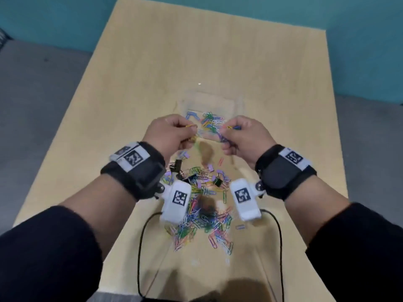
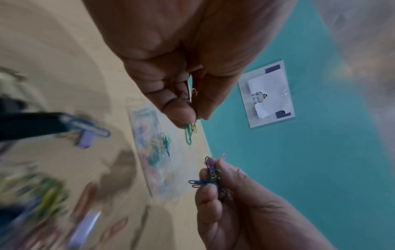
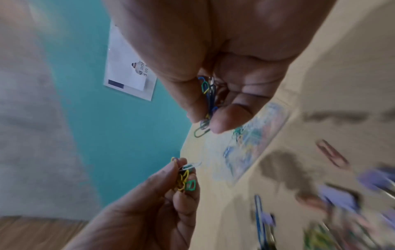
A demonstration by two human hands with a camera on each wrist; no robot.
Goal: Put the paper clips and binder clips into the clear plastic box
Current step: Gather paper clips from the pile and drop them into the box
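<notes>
A clear plastic box (image 1: 237, 105) lies on the wooden table (image 1: 272, 73) with several coloured paper clips (image 1: 210, 122) inside. My left hand (image 1: 172, 131) hovers over its near left edge, pinching a small bunch of yellow and green paper clips (image 2: 189, 133). My right hand (image 1: 242, 132) hovers over the near right edge, pinching blue, green and purple paper clips (image 3: 208, 94). A large pile of loose paper clips (image 1: 205, 216) and black and lilac binder clips (image 1: 218, 182) lies on the table under my wrists.
Black cables (image 1: 139, 247) from the wrist cameras loop over the table's near edge. A white printed sheet (image 2: 267, 94) hangs on the teal wall (image 1: 54, 18) beyond the table. Grey floor (image 1: 39, 94) lies to both sides.
</notes>
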